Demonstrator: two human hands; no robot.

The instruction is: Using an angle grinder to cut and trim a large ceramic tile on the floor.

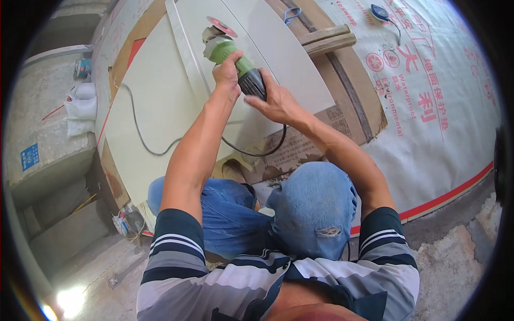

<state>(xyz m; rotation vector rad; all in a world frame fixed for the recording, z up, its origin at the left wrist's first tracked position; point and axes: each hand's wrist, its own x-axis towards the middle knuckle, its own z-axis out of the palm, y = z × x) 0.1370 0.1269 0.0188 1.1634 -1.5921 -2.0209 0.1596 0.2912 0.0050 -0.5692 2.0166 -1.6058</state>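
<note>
An angle grinder (243, 65) with a green body and black rear end is held over a large pale panel (155, 96). Its reddish disc (222, 27) points away from me, and the metal guard sits just below. My left hand (227, 74) is wrapped round the green body. At the black rear end, my right hand (277, 101) curls along the right side, its thumb slightly blurred near the end. From there a dark power cord (259, 154) loops down and runs left across the panel. Beneath the grinder lies a long pale strip (187, 48) on the panel.
Brown cardboard (316, 128) lies under the panel. Wooden battens (329, 40), a blue loop (292, 14) and a blue tape measure (380, 13) lie farther right, near printed protective sheeting (423, 134). White bags (82, 109) stand left on concrete. My bent knees (313, 206) are close in front.
</note>
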